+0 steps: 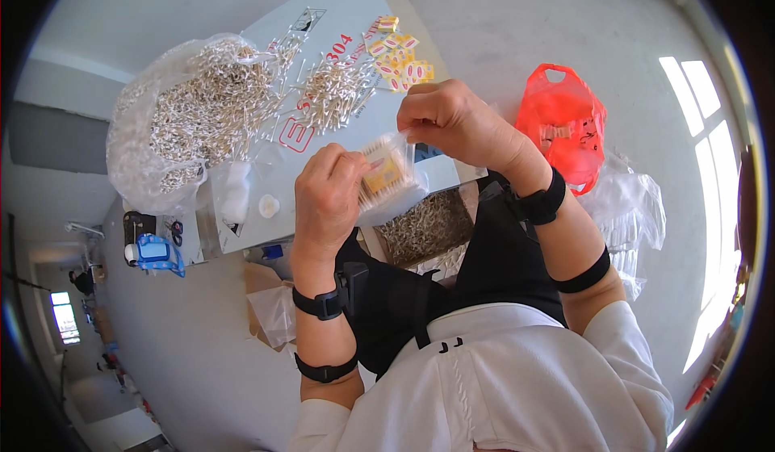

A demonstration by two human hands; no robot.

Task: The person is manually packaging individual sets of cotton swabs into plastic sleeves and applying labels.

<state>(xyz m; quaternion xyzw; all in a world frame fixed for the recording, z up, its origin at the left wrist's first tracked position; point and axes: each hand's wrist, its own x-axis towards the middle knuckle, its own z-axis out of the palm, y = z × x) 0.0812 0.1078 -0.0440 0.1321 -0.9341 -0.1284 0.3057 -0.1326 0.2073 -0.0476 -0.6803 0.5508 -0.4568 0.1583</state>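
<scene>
Above the table's near edge, a small clear plastic bag (388,171) packed with cotton swabs hangs between my hands, a yellow card showing through its front. My left hand (325,195) is closed, pinching the bag's left side. At the upper right corner, my right hand (449,118) grips the clear plastic film with closed fingers. Beyond them a loose pile of cotton swabs (335,90) lies on the table. Several small yellow-and-white cards (401,63) are scattered to its right.
A large clear bag of swabs (211,101) lies open at the left. Under the near edge stands a box of swabs (426,224). A red plastic bag (557,109) sits on the right. A blue-and-white object (153,250) and scissors (177,231) lie at the table's left corner.
</scene>
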